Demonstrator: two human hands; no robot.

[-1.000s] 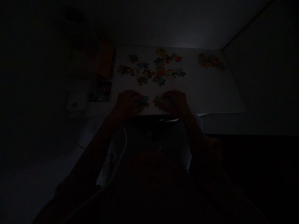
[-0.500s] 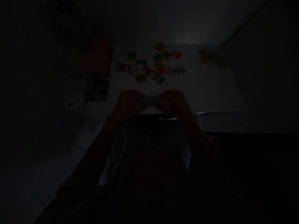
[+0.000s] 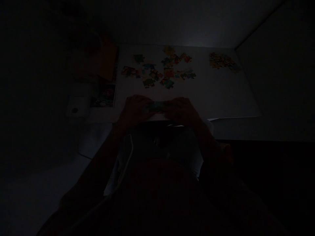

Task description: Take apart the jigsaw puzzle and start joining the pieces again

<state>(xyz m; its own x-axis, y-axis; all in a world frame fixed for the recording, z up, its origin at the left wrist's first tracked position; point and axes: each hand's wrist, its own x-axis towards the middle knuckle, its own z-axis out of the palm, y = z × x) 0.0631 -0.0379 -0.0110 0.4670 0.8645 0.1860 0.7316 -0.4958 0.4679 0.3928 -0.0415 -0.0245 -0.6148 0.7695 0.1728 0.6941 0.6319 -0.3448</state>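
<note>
The scene is very dark. My left hand and my right hand rest at the near edge of a white board. Their fingers meet over green jigsaw pieces pressed together between them. Each hand has its fingers curled onto a piece. Farther back lies a loose scatter of coloured puzzle pieces. A small joined cluster sits at the far right of the board.
A puzzle picture card and an orange box lie left of the board. A small white device sits further left. My lap and clothing fill the foreground under the board's edge.
My hands slid toward each other along the board's near edge. The two green pieces, a hand's width apart before, now touch between my fingers.
</note>
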